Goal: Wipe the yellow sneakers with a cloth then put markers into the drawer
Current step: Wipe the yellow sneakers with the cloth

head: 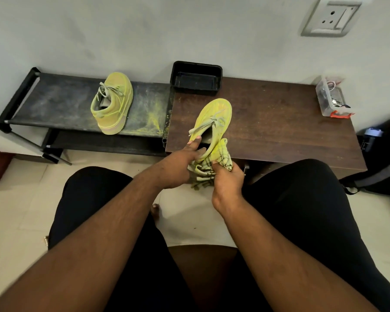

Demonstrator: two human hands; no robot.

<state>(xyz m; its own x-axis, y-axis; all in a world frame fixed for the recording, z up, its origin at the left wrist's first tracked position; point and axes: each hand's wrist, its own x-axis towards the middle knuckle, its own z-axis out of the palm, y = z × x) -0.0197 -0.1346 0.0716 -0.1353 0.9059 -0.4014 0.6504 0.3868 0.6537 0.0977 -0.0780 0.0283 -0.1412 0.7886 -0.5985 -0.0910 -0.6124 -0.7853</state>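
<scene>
- Sneaker in yellow sits tilted over the near edge of the brown wooden table, heel toward me, so I can reach its side.
- My left hand grips the heel collar, thumb hooked inside the opening, which steadies the shoe against rubbing.
- My right hand clutches the bunched, yellow-stained cloth against the shoe's heel side to wipe it.
- Second sneaker rests on its side on the dusty black shoe rack, well apart.
- A black tray sits by the wall, a clear plastic box at the far right; I see no markers.
</scene>
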